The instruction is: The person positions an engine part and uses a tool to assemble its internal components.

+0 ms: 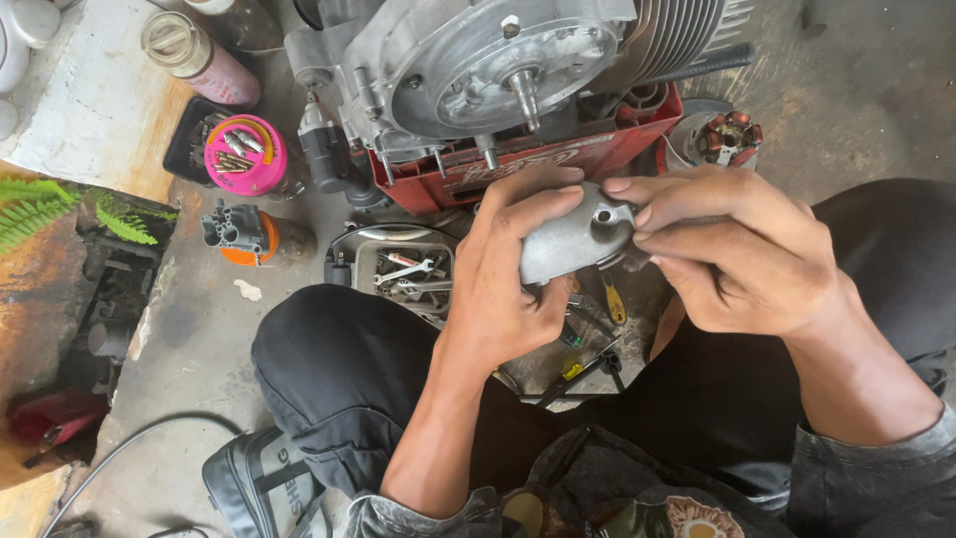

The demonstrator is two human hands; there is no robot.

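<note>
A grey cast-metal cover [573,239] with a small round hole is held between both my hands, above my knees. My left hand [508,279] wraps its left side with the thumb underneath. My right hand [732,249] grips its right end, fingertips on the top edge. Just beyond the cover stands a silver engine [478,70] with a bare shaft, resting on a red crate [597,149].
A metal tray of wrenches [403,274] lies on the concrete floor by my left knee. Screwdrivers [597,349] lie between my legs. A pink lid with small metal parts [244,154], a carburettor on an orange can [249,234] and a stator coil [727,139] sit around.
</note>
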